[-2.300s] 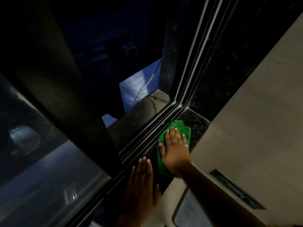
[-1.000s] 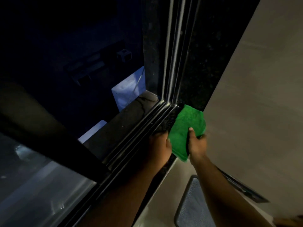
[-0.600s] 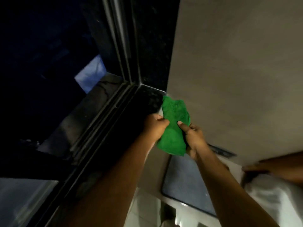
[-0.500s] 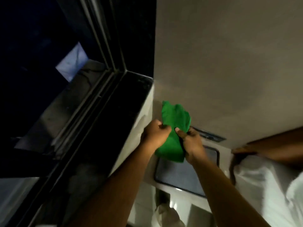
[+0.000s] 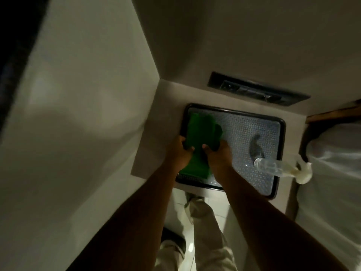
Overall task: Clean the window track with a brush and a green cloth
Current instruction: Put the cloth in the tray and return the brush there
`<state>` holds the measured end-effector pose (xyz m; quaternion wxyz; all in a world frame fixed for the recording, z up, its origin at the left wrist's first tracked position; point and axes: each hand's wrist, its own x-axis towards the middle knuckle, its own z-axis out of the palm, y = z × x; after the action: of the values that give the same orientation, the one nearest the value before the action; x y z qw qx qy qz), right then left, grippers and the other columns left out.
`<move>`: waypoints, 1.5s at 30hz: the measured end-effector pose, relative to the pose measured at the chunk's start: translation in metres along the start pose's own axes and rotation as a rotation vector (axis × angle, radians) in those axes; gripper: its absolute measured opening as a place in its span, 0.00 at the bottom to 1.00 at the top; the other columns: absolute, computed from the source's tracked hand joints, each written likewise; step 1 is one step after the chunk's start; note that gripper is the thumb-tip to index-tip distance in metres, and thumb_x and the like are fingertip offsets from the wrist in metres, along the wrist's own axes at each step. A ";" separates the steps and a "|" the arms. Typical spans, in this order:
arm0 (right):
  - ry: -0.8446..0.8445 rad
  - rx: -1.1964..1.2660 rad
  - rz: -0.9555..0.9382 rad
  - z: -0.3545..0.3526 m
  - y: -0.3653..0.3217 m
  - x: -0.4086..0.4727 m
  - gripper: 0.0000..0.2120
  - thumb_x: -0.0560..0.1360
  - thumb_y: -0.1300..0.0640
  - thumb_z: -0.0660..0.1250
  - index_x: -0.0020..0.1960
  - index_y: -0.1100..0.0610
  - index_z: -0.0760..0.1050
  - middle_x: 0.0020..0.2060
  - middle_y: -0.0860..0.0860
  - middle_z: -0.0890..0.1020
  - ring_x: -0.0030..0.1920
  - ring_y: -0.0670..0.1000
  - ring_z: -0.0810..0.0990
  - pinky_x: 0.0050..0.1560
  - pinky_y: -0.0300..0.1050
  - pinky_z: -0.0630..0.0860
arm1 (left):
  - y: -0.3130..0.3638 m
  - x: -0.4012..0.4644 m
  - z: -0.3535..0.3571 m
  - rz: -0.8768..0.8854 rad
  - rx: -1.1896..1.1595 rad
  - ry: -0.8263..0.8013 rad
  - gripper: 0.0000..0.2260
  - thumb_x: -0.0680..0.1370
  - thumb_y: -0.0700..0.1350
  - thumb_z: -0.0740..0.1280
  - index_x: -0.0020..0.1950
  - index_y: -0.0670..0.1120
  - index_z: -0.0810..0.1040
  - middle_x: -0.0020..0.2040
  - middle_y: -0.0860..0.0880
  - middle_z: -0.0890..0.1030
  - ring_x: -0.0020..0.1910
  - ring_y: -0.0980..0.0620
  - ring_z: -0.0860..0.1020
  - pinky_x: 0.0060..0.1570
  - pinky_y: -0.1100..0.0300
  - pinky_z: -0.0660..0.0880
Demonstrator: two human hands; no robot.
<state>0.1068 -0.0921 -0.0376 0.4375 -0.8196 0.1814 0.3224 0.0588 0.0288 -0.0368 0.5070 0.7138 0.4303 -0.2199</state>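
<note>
Both hands hold the folded green cloth (image 5: pixel 199 133) over the left part of a dark-rimmed tray (image 5: pixel 281 137) with a dotted bottom. My left hand (image 5: pixel 179 151) grips the cloth's left edge and my right hand (image 5: pixel 218 153) grips its right edge, thumbs on top. On the tray's right part lies a dark curved thing (image 5: pixel 255 146), perhaps the brush; the dim light hides its detail. The window track is out of view.
A clear spray bottle with a white trigger (image 5: pixel 281 168) lies across the tray's right rim. A dark wall slot (image 5: pixel 256 90) sits above the tray. A white cloth-covered surface (image 5: pixel 336 173) is at the right. My trousered legs and the tiled floor show below.
The cloth left the sill near the track; both hands took it and carried it down and right over the tray. My view swung away from the window toward the tray.
</note>
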 end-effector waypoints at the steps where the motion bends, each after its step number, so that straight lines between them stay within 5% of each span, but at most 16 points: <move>1: -0.017 -0.059 0.020 0.006 0.011 0.012 0.19 0.72 0.56 0.71 0.61 0.58 0.74 0.51 0.57 0.81 0.51 0.58 0.80 0.51 0.53 0.79 | -0.009 0.010 0.002 -0.008 0.074 -0.022 0.17 0.77 0.42 0.69 0.64 0.42 0.72 0.57 0.40 0.79 0.55 0.41 0.79 0.54 0.46 0.78; 5: -0.092 -0.198 0.075 0.008 0.019 0.020 0.25 0.70 0.56 0.72 0.65 0.59 0.71 0.55 0.62 0.80 0.56 0.64 0.79 0.53 0.61 0.79 | -0.019 0.002 -0.007 -0.018 0.243 -0.059 0.21 0.79 0.43 0.67 0.71 0.42 0.69 0.62 0.41 0.78 0.61 0.41 0.76 0.57 0.52 0.74; 13: -0.076 -0.282 -0.002 -0.020 -0.043 -0.077 0.24 0.74 0.50 0.68 0.65 0.63 0.71 0.57 0.59 0.79 0.58 0.60 0.77 0.50 0.47 0.72 | 0.024 -0.126 -0.072 0.052 0.356 0.100 0.15 0.79 0.45 0.66 0.65 0.43 0.75 0.61 0.42 0.80 0.61 0.42 0.77 0.59 0.55 0.74; 18: -0.054 -0.122 -0.157 -0.017 -0.079 -0.179 0.13 0.74 0.52 0.68 0.46 0.64 0.79 0.50 0.68 0.82 0.52 0.67 0.80 0.56 0.62 0.75 | 0.048 -0.242 -0.117 0.281 0.418 0.140 0.13 0.78 0.47 0.62 0.57 0.42 0.78 0.57 0.39 0.81 0.56 0.39 0.79 0.54 0.52 0.76; 21: -0.050 -0.049 -0.205 -0.010 -0.091 -0.257 0.14 0.73 0.55 0.68 0.52 0.64 0.81 0.50 0.65 0.83 0.52 0.65 0.81 0.56 0.59 0.77 | 0.036 -0.324 -0.151 0.405 0.300 0.270 0.14 0.75 0.49 0.63 0.55 0.43 0.80 0.55 0.41 0.83 0.54 0.40 0.80 0.54 0.49 0.78; 24: -0.071 0.031 -0.315 0.002 -0.089 -0.329 0.12 0.71 0.51 0.68 0.41 0.60 0.82 0.40 0.62 0.85 0.43 0.64 0.83 0.47 0.59 0.80 | 0.004 -0.398 -0.191 0.495 0.206 0.481 0.09 0.76 0.43 0.65 0.53 0.44 0.83 0.52 0.42 0.84 0.51 0.42 0.81 0.53 0.50 0.78; 27: -0.133 0.126 -0.398 0.014 -0.089 -0.407 0.15 0.72 0.50 0.70 0.32 0.59 0.77 0.28 0.57 0.81 0.33 0.60 0.81 0.38 0.51 0.79 | -0.042 -0.456 -0.235 0.404 0.299 0.701 0.13 0.77 0.45 0.62 0.52 0.42 0.83 0.50 0.39 0.84 0.51 0.40 0.81 0.52 0.51 0.77; 30: -0.203 0.127 -0.457 0.033 -0.085 -0.448 0.19 0.69 0.48 0.73 0.26 0.55 0.71 0.23 0.54 0.78 0.30 0.60 0.81 0.40 0.56 0.80 | -0.088 -0.473 -0.263 0.168 0.367 0.785 0.11 0.79 0.43 0.62 0.52 0.39 0.81 0.53 0.38 0.82 0.54 0.38 0.79 0.53 0.49 0.76; 37: -0.249 -0.118 -0.522 0.054 -0.089 -0.471 0.22 0.65 0.41 0.73 0.30 0.60 0.78 0.28 0.58 0.83 0.33 0.60 0.83 0.42 0.56 0.82 | -0.110 -0.450 -0.256 -0.003 0.204 0.766 0.15 0.81 0.48 0.61 0.60 0.40 0.79 0.61 0.38 0.80 0.61 0.38 0.77 0.56 0.50 0.74; 45: -0.304 -0.065 -0.414 0.077 -0.085 -0.450 0.22 0.64 0.40 0.72 0.42 0.60 0.79 0.39 0.58 0.85 0.40 0.60 0.84 0.43 0.56 0.83 | -0.108 -0.422 -0.244 0.008 -0.017 0.827 0.10 0.79 0.46 0.64 0.54 0.42 0.82 0.53 0.40 0.82 0.51 0.40 0.80 0.47 0.52 0.76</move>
<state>-0.1995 0.0253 0.2913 0.4898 -0.7950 -0.0685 0.3513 -0.2864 0.0987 0.3171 0.2982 0.7395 0.5966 0.0911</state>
